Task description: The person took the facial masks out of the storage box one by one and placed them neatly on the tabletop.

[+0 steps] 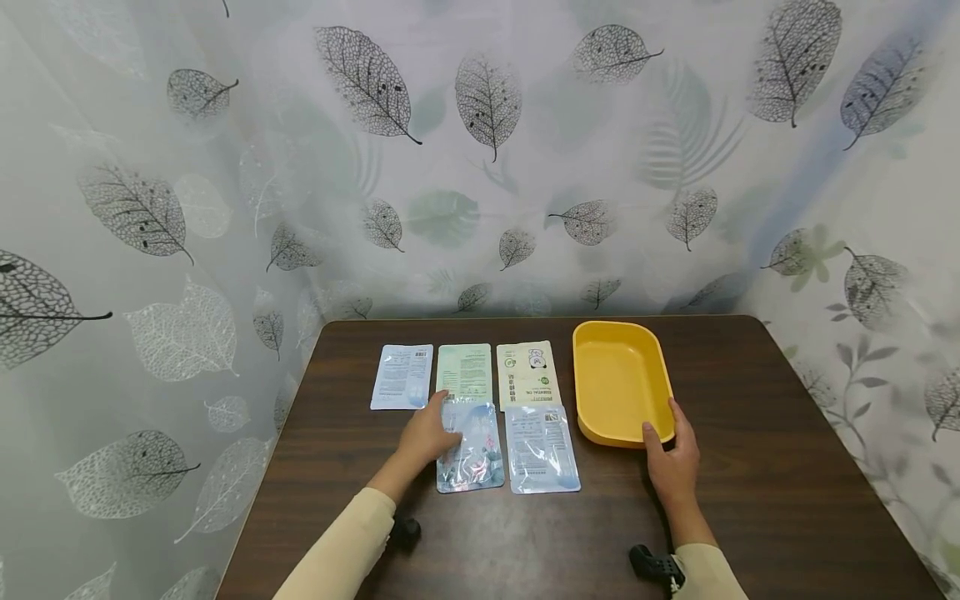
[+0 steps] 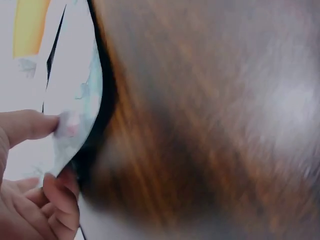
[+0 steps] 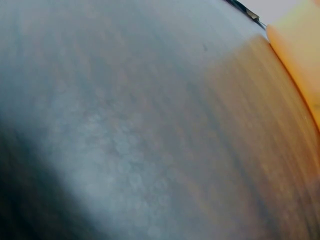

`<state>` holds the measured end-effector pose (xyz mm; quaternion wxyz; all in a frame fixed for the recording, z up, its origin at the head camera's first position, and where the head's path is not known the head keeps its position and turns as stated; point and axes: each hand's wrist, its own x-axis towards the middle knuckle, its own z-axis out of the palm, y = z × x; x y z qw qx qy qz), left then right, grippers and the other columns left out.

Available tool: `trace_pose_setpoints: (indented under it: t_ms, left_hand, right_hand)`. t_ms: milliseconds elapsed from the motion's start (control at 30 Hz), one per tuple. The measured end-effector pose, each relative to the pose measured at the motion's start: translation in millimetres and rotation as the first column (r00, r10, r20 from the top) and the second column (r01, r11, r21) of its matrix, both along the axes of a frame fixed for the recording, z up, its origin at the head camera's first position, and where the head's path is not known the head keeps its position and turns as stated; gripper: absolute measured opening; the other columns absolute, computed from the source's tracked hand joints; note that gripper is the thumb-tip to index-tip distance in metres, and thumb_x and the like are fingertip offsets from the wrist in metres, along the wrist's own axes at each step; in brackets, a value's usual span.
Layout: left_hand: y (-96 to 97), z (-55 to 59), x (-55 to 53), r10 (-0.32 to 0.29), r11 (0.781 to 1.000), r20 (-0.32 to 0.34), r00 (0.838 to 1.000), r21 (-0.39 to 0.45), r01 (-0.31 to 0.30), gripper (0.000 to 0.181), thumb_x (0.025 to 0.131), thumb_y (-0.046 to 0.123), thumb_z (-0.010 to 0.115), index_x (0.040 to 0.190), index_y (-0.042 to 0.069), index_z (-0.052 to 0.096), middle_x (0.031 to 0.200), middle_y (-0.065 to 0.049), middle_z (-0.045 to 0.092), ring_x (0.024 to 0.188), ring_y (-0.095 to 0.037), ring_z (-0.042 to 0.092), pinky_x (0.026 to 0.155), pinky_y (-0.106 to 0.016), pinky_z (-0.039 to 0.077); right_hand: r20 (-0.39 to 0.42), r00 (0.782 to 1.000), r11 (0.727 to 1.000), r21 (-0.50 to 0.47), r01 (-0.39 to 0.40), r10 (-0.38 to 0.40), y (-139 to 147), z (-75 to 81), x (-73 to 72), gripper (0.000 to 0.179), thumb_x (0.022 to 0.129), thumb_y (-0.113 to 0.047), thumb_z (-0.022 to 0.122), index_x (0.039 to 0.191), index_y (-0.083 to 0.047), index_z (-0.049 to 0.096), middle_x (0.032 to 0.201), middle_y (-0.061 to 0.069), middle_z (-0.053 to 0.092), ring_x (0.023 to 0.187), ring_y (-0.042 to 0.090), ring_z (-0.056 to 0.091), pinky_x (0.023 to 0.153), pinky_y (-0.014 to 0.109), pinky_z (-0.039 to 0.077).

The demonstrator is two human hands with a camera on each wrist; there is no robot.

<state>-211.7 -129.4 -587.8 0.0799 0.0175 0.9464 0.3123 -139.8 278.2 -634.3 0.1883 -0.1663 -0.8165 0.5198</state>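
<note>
In the head view my left hand [image 1: 429,432] pinches the left edge of a shiny blue face mask sachet [image 1: 471,454]. In the left wrist view the thumb [image 2: 30,125] lies on top of the sachet [image 2: 75,107], with fingers curled under its edge. My right hand [image 1: 675,458] grips the near right corner of a yellow plastic tray [image 1: 587,392], thumb on the near wall and fingers along the right side. The right wrist view shows only part of the tray [image 3: 300,55]; the hand is out of that view.
More sachets lie flat on the brown table [image 1: 765,467]: a blue-white one [image 1: 402,377], a green one [image 1: 465,371], a cream one with a panda [image 1: 527,375] and a silvery blue one [image 1: 542,450]. A leaf-patterned curtain [image 1: 480,192] hangs behind.
</note>
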Motion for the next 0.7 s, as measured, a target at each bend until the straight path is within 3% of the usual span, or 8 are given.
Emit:
trace_pose_setpoints:
  t_ms: [267, 400, 533, 633, 700]
  left_hand:
    - [-3.7, 11.1, 2.5, 0.005, 0.984, 0.034, 0.999, -0.178, 0.002, 0.092, 0.072, 0.033, 0.089, 0.149, 0.006, 0.046, 0.122, -0.021, 0.071, 0.102, -0.037, 0.070, 0.079, -0.054, 0.056]
    - [-2.8, 11.4, 1.7, 0.026, 0.977, 0.001, 1.000, -0.214, -0.025, 0.092, 0.070, 0.036, 0.092, 0.145, 0.005, 0.049, 0.114, -0.020, 0.070, 0.098, -0.037, 0.069, 0.076, -0.052, 0.056]
    - [-0.3, 9.3, 2.8, 0.038, 0.969, -0.034, 0.999, -0.244, -0.045, 0.092, 0.067, 0.038, 0.095, 0.140, 0.004, 0.052, 0.111, -0.021, 0.068, 0.095, -0.037, 0.068, 0.074, -0.052, 0.056]
    - [3.0, 12.0, 4.3, 0.031, 0.966, -0.074, 0.997, -0.252, -0.049, 0.084, 0.073, 0.041, 0.091, 0.139, 0.004, 0.054, 0.112, -0.020, 0.066, 0.094, -0.036, 0.068, 0.073, -0.051, 0.057]
    - [6.5, 17.2, 4.4, 0.021, 0.969, -0.119, 0.993, -0.243, -0.049, 0.075, 0.080, 0.043, 0.085, 0.139, 0.005, 0.057, 0.112, -0.019, 0.066, 0.094, -0.035, 0.068, 0.072, -0.051, 0.057]
  right_hand:
    - [-0.005, 1.000, 1.000, -0.002, -0.012, 0.012, -2, -1.3, -1.9, 0.067, 0.101, -0.029, 0.062, 0.161, -0.021, 0.033, 0.164, 0.014, 0.036, 0.150, 0.039, 0.034, 0.125, 0.059, 0.023]
    - [-0.026, 0.999, 0.999, -0.021, -0.032, 0.032, -2, -0.4, -4.1, 0.071, 0.102, -0.029, 0.062, 0.163, -0.023, 0.027, 0.167, 0.009, 0.031, 0.153, 0.035, 0.031, 0.127, 0.054, 0.020]
    - [-0.017, 0.999, 0.996, -0.076, -0.048, 0.047, 0, 1.4, -1.0, 0.075, 0.103, -0.029, 0.060, 0.165, -0.025, 0.018, 0.171, 0.000, 0.021, 0.157, 0.026, 0.023, 0.130, 0.040, 0.017]
    - [-0.001, 1.000, 0.994, -0.111, -0.024, 0.024, 2, 4.5, 1.7, 0.071, 0.105, -0.030, 0.056, 0.165, -0.025, 0.018, 0.171, 0.001, 0.022, 0.157, 0.025, 0.024, 0.128, 0.025, 0.019]
    - [-0.007, 1.000, 0.994, -0.113, 0.008, -0.009, 5, 11.4, 1.6, 0.067, 0.105, -0.030, 0.055, 0.164, -0.021, 0.025, 0.169, 0.006, 0.028, 0.155, 0.027, 0.028, 0.127, 0.025, 0.022]
